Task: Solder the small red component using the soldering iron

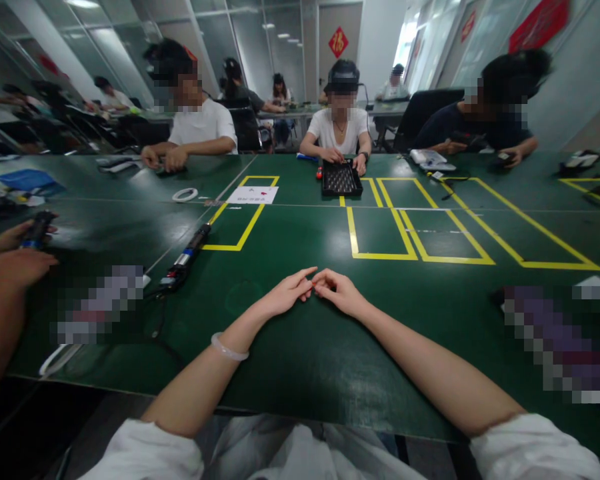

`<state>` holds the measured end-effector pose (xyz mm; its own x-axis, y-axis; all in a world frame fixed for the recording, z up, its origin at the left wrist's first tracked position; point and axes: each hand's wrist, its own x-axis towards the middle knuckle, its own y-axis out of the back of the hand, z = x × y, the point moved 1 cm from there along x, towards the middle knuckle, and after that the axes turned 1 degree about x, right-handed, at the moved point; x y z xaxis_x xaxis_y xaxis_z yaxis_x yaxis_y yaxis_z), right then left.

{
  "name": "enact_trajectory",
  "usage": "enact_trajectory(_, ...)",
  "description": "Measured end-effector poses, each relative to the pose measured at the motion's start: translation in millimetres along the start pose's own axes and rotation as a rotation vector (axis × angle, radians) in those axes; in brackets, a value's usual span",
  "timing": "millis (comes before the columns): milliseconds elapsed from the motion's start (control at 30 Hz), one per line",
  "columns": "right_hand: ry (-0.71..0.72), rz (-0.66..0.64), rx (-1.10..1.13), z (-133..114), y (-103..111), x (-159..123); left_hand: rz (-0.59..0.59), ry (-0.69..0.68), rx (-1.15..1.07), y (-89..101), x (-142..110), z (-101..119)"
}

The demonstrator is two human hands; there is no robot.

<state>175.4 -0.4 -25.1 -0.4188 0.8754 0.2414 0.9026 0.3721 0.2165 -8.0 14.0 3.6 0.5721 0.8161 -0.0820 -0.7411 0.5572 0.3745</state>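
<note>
My left hand (284, 294) and my right hand (341, 292) rest on the green table (300, 347) straight in front of me, fingertips touching each other. The left hand's fingers lie close together and reach to the right. The right hand's fingers curl in towards them as in a pinch. A tiny reddish spot shows where the tips meet; I cannot make out what it is. A pale bangle (229, 348) circles my left wrist.
A black electric screwdriver (187, 257) with its cable lies to my left. Yellow tape rectangles (380, 233) mark the table. A person opposite works at a black tray (341, 180). A white sheet (253, 195) lies nearby. Another person's hand (20, 250) at left grips a dark tool.
</note>
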Motion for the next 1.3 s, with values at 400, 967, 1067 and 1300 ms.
enact_trajectory(400, -0.001, -0.047, -0.007, 0.1, -1.2, 0.0, 0.017, -0.001, -0.102, -2.8, -4.9, -1.4)
enact_trajectory(967, 0.009, 0.099, -0.031, -0.7, -1.1, 0.1, 0.111, -0.032, -0.161, -6.5, -3.9, -5.7)
enact_trajectory(1067, -0.016, 0.109, -0.046, -0.4, -0.5, 0.2, 0.132, -0.067, -0.118, -6.4, -4.5, -4.4)
enact_trajectory(1300, 0.030, 0.103, -0.055, -1.9, 1.0, 0.1, 0.163, -0.077, -0.097, -6.4, -3.8, -4.7)
